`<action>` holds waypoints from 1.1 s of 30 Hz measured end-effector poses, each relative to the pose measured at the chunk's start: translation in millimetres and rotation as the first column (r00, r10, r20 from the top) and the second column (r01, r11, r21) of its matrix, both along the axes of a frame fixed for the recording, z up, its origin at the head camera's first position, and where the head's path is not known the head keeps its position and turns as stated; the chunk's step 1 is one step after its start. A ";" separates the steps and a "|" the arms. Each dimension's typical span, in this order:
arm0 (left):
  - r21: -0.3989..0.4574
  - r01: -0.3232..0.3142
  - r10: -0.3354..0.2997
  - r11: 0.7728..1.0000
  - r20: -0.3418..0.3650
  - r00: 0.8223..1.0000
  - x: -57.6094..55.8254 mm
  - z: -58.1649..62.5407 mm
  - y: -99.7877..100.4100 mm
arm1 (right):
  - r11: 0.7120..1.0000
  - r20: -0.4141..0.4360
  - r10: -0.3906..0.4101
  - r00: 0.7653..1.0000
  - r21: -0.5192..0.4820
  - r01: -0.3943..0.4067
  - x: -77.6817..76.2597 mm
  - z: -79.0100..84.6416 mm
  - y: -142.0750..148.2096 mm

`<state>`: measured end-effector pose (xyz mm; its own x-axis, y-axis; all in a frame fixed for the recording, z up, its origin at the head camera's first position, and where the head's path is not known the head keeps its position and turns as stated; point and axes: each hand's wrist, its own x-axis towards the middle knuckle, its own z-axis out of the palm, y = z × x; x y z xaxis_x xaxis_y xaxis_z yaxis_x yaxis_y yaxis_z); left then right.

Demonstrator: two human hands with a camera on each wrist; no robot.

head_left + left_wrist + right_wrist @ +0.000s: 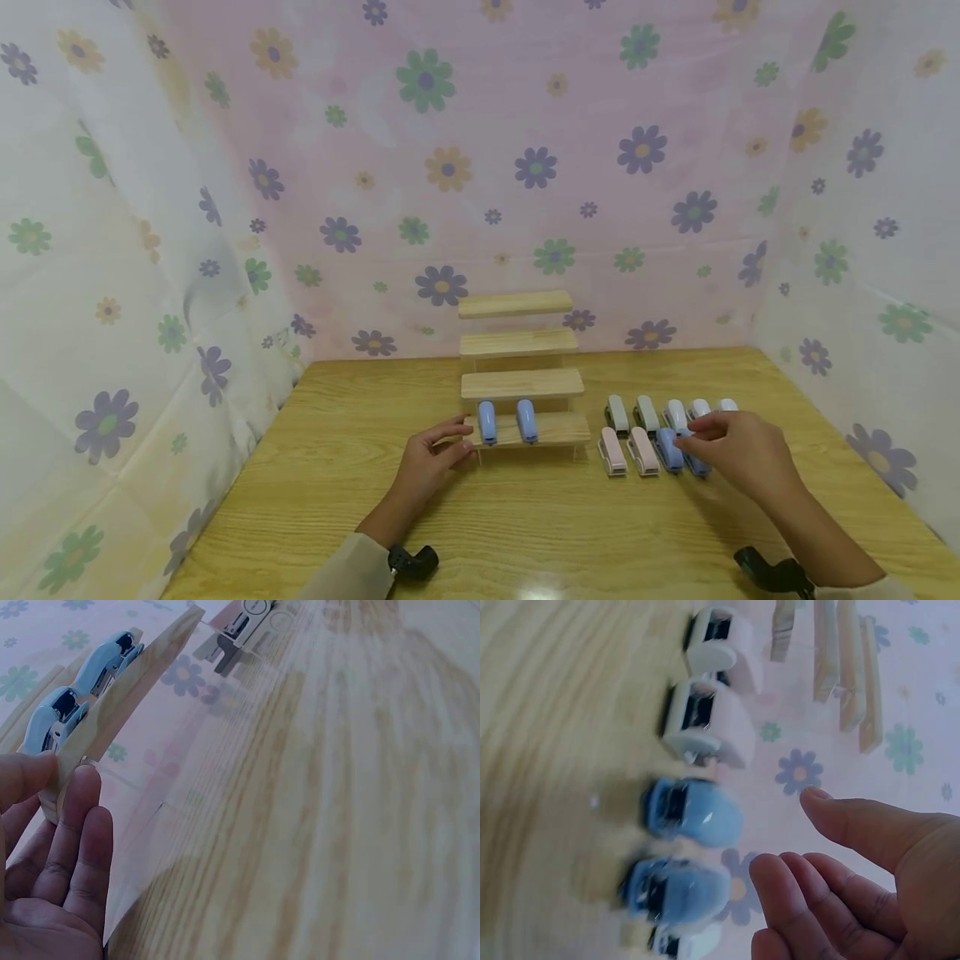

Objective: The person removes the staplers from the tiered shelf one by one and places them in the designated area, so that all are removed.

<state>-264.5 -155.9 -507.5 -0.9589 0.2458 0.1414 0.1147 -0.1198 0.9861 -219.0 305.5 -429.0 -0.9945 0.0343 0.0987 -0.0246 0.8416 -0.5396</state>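
Note:
My left hand (429, 460) grips the left end of the lowest step of a wooden tiered stand (564, 429). In the left wrist view the thumb (26, 778) lies at the step's top and fingers curl beneath it. Two blue mini staplers, a left one (487, 422) and a right one (527, 421), stand on that step. At the right, my right hand (746, 457) hovers by two more blue staplers (694, 812) on the table, thumb and fingers apart with nothing between them. It partly covers the right-hand blue stapler (699, 464) in the head view.
Two pink staplers (612, 452) sit left of the blue ones in the front row. Behind stand two grey-green staplers (617, 414) and several white ones (675, 414). The stand's upper steps (521, 384) rise toward a flowered cloth (491, 167) surrounding the wooden table (360, 400).

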 end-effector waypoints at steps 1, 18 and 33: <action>0.003 0.000 0.000 1.000 0.000 1.000 -0.3 -0.4 -0.3 | 1.000 -0.013 0.003 1.000 0.001 -0.003 -1.9 1.2 -4.3; -0.007 -0.007 0.007 1.000 0.010 1.000 -1.4 -1.0 -1.4 | 0.994 -0.126 0.052 0.991 -0.090 -0.063 -16.7 22.2 -58.4; -0.021 -0.015 0.015 1.000 0.012 1.000 -1.9 0.0 -2.0 | 0.972 -0.173 0.102 0.980 -0.190 -0.134 -27.4 34.9 -106.1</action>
<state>-266.4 -157.9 -507.5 -0.9641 0.2344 0.1252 0.1048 -0.0976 0.9897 -246.4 199.4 -394.0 -0.9642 -0.0470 0.2609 -0.2175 0.7028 -0.6774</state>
